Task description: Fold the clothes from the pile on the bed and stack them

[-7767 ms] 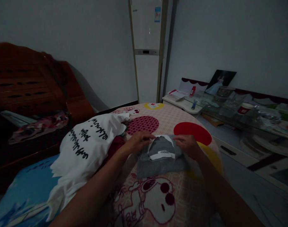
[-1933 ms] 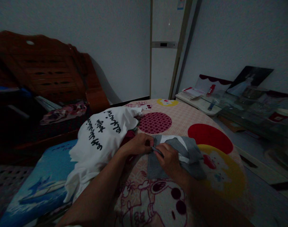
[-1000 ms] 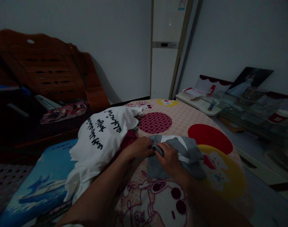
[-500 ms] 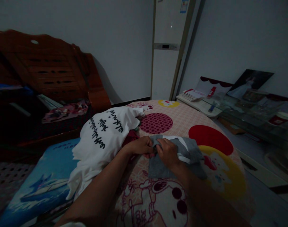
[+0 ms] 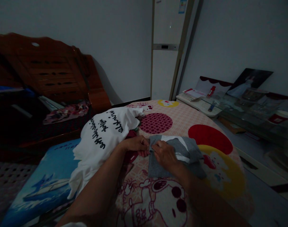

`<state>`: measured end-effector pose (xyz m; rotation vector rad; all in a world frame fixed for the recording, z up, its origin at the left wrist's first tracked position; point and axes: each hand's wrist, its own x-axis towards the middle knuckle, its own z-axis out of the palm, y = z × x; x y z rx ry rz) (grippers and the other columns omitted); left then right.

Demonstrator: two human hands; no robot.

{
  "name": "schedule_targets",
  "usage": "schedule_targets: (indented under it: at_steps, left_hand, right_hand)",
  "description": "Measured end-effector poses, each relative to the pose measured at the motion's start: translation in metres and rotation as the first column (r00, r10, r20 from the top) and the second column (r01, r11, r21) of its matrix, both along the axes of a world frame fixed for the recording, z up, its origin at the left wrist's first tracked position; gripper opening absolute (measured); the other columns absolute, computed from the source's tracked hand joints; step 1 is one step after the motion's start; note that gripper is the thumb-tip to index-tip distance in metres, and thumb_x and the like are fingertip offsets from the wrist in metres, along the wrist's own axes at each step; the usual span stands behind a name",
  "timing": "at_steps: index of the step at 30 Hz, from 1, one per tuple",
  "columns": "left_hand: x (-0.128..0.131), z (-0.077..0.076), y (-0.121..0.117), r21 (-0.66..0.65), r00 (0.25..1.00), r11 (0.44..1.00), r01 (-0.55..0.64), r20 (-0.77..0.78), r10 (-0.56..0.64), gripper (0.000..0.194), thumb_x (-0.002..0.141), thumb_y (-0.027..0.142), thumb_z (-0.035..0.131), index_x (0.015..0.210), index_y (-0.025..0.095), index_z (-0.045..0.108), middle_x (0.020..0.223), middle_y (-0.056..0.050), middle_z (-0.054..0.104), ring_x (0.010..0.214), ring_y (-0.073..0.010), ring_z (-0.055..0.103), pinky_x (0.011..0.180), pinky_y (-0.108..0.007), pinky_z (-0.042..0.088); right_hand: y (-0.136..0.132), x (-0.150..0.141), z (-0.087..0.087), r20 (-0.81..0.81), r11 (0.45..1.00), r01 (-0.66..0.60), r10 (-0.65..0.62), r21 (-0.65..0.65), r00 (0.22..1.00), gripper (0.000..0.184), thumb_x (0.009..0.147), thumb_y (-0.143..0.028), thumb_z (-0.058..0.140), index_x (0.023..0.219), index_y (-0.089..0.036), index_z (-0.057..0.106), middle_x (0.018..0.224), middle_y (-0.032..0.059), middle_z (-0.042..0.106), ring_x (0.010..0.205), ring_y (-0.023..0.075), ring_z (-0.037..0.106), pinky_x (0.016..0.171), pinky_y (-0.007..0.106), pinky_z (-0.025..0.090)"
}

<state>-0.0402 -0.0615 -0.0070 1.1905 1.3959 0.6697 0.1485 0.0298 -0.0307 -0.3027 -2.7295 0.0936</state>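
Note:
A folded grey garment with white bands (image 5: 157,168) lies on the patterned round tablecloth. My left hand (image 5: 137,145) is closed at the garment's left edge, fingers curled and partly hidden. Just beside it, my right hand (image 5: 164,154) pinches the cloth near the same edge, its palm over the grey fabric. To the left of my hands lies a heaped white shirt with black lettering (image 5: 106,127). A dark red cloth (image 5: 129,156) shows between the shirt and my left forearm.
The round table (image 5: 179,116) has a pink cartoon cloth. At left stand a wooden chair (image 5: 54,69) and a blue item with a boat picture (image 5: 47,179). A glass shelf (image 5: 248,110) holding a paper cup (image 5: 279,117) is at right, a tall white cabinet unit (image 5: 164,72) behind.
My left hand has shifted slightly left, and my right hand has moved slightly down and left. The grey garment's left edge, bunched up earlier, now lies flatter.

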Motion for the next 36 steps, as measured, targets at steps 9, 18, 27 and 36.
schedule_targets:
  at_steps: [9,18,27,36]
  left_hand:
    - [0.010,-0.011,0.011,-0.022,0.960,0.962,-0.272,-0.081,0.270,0.065,0.069,0.080,0.059,0.066,0.015,0.059,0.054,-0.005,0.065,0.052,-0.0165,0.064,0.051,-0.025,0.050]
    - [0.016,-0.019,0.017,-0.007,0.927,0.933,-0.359,-0.122,0.355,0.052,0.071,0.067,0.066,0.070,0.016,0.051,0.051,0.000,0.061,0.050,-0.0167,0.064,0.048,-0.025,0.049]
    - [0.015,-0.014,0.015,-0.036,0.934,0.947,-0.320,-0.179,0.309,0.027,0.082,0.033,0.061,0.065,0.019,0.045,0.050,-0.001,0.062,0.046,-0.0146,0.060,0.050,-0.025,0.047]
    - [0.026,-0.005,0.018,0.451,0.861,0.868,-0.207,-0.337,0.381,0.012,0.070,0.015,0.064,0.082,0.015,0.063,0.070,0.001,0.065,0.064,-0.0116,0.059,0.060,-0.020,0.043]
  right_hand:
    - [-0.010,0.007,0.001,0.099,0.994,-0.025,0.014,0.106,0.995,0.019,0.089,-0.011,0.053,0.102,-0.018,0.064,0.098,0.0100,0.061,0.089,0.0227,0.053,0.075,0.033,0.042]
    - [-0.019,0.018,-0.001,-0.015,0.996,-0.008,0.009,0.094,1.000,0.014,0.089,-0.009,0.053,0.097,-0.017,0.062,0.096,0.0094,0.060,0.089,0.0231,0.050,0.073,0.034,0.041]
    - [-0.021,0.023,0.001,0.053,0.974,-0.192,0.187,0.118,0.981,0.013,0.088,-0.008,0.053,0.084,-0.016,0.063,0.087,0.0080,0.061,0.084,0.0218,0.051,0.071,0.033,0.042]
    - [-0.013,0.023,0.004,0.007,0.971,-0.208,0.210,-0.118,0.978,0.016,0.092,-0.023,0.056,0.079,-0.018,0.065,0.086,0.0056,0.066,0.083,0.0193,0.059,0.072,0.031,0.044]
